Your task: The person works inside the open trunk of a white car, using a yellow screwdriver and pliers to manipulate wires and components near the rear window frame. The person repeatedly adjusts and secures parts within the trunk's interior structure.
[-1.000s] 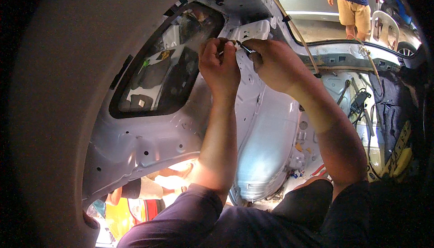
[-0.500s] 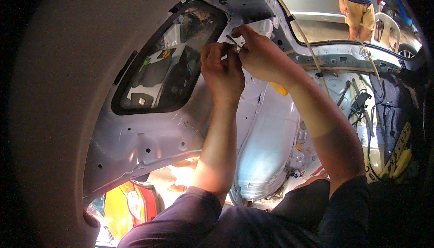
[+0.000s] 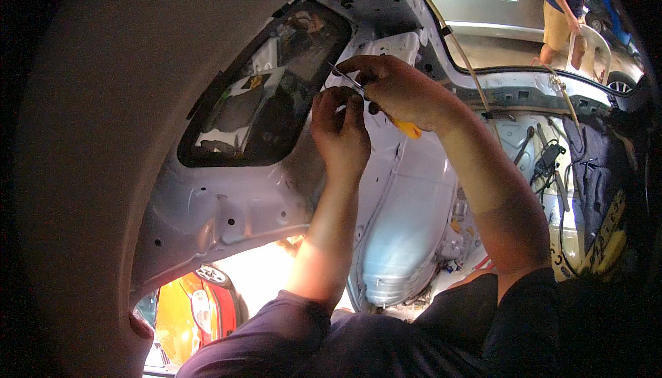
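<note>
My right hand point(image 3: 403, 95) grips a tool with a yellow handle point(image 3: 407, 128) and a thin metal shaft point(image 3: 345, 75) angled up to the left. Just below that shaft, my left hand point(image 3: 338, 123) has its fingers curled together; a small pale piece shows between them, too small to name. Both hands are beside the dark-rimmed side window point(image 3: 265, 102), in front of a painted metal pillar point(image 3: 393, 171) inside a vehicle.
Wiring with a black module point(image 3: 547, 157) and a dark padded panel point(image 3: 596, 171) lie at right. Through openings show a person point(image 3: 555, 6) holding a white chair point(image 3: 589, 47), a silver vehicle point(image 3: 483, 2), and an orange car point(image 3: 179, 309).
My left hand has moved lower. My right hand has shifted left, its yellow-handled tool now showing more clearly. The person in the background has moved right and taken hold of the chair.
</note>
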A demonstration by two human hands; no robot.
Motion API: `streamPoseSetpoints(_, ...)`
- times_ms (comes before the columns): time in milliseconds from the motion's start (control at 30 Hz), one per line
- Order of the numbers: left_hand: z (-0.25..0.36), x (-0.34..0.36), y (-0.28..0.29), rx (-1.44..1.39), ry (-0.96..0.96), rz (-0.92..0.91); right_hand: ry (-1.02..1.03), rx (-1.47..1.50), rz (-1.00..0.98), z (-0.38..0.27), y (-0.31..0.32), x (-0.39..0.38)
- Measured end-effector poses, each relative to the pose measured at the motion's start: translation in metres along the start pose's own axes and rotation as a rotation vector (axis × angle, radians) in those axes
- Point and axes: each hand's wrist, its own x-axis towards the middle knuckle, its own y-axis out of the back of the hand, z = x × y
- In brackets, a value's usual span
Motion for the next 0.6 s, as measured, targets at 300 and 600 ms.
streamPoseSetpoints(300, -0.006, -0.007, 0.006, -0.157, 0.158, 0.039, -0.203, 0.211, -0.049, -0.003, -0.007, -0.002)
streamPoseSetpoints(600, 0.005, -0.013, 0.015, -0.12, 0.226, -0.016, -0.043, 0.357, 0.041, 0.017, -0.021, -0.007)
